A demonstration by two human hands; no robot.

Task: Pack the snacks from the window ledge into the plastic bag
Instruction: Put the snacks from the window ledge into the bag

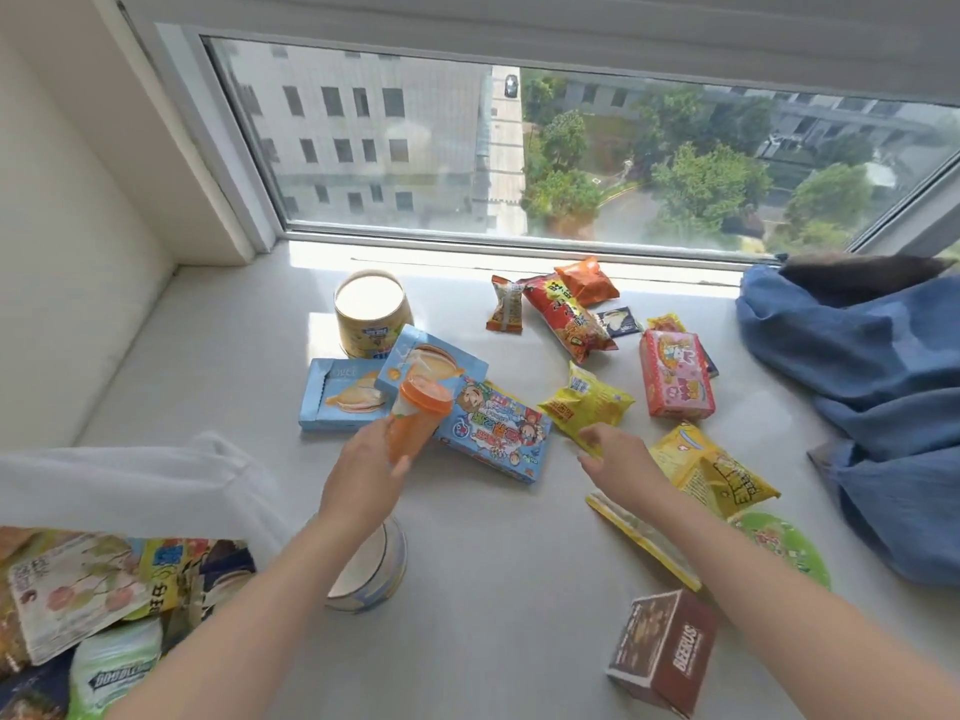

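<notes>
Snacks (587, 402) lie scattered on ledge (498, 553); clear bag (130, 475), perhaps plastic, left.

Glossy foil snack packets (586, 402); smooth matt ledge (493, 563); soft blue cloth (872, 387).
</notes>
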